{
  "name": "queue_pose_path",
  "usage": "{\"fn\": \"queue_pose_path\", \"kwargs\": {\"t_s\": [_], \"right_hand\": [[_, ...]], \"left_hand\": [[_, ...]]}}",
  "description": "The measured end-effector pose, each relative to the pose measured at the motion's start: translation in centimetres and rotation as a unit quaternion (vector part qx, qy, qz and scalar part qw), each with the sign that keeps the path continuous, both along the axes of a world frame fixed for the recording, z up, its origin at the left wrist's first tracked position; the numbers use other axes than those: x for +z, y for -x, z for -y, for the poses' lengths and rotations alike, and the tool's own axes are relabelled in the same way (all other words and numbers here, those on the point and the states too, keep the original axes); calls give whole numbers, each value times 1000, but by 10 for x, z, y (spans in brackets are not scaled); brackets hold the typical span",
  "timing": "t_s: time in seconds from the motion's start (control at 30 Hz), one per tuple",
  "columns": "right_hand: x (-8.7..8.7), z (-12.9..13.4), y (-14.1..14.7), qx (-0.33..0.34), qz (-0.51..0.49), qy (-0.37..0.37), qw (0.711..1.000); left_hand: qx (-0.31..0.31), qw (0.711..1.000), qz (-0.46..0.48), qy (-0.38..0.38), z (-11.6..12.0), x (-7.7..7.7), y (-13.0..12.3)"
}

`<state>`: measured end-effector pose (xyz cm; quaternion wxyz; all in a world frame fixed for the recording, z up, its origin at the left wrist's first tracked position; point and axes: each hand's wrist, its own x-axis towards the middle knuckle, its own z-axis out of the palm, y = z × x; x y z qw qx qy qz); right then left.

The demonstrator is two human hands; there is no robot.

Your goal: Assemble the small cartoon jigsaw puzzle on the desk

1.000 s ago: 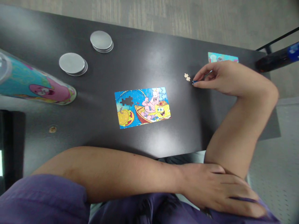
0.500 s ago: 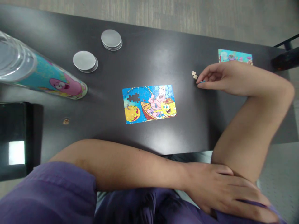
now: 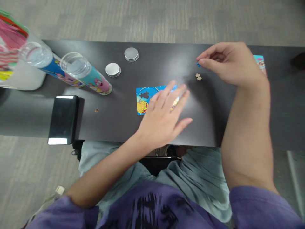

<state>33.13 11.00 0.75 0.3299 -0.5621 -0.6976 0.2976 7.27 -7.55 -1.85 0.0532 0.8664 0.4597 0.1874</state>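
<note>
A cartoon jigsaw puzzle [image 3: 142, 107] lies on the dark table, with a dark gap in its upper left part. Over its right side is my left hand [image 3: 164, 116], fingers spread and holding nothing; whether it touches the puzzle I cannot tell. My right hand [image 3: 224, 62] pinches a small blue puzzle piece [image 3: 198, 64] between thumb and fingertips, above the table. Just below those fingertips lies a loose puzzle piece [image 3: 198, 77], pale side up. Partly hidden behind my right wrist is a colourful picture card [image 3: 259, 60].
Two stacks of round discs, one at the back [image 3: 131, 54] and one nearer [image 3: 112, 69], stand left of the puzzle. Farther left are two clear-topped cartoon tubes [image 3: 100, 79], a black glossy box [image 3: 63, 119], a small brown bit [image 3: 96, 110] and a white container [image 3: 30, 74] with colourful contents.
My left hand has left my right arm and moved up over the puzzle, its fingers spreading. My right hand has lifted the blue piece away from the table. The view has widened.
</note>
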Motion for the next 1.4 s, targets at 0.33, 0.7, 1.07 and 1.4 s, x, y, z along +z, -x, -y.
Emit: {"fn": "queue_pose_path", "kwargs": {"t_s": [0.33, 0.7, 1.07, 1.4], "right_hand": [[-16, -9, 8, 25, -13, 5, 1000], [-4, 20, 43, 166, -13, 86, 982], [-35, 18, 63, 256, -162, 131, 944], [-39, 34, 84, 274, -112, 95, 950]], "left_hand": [[52, 997, -19, 52, 7, -39, -8], [19, 995, -9, 97, 9, -24, -32], [112, 973, 177, 99, -48, 28, 106], [65, 968, 188, 154, -68, 7, 126]]}}
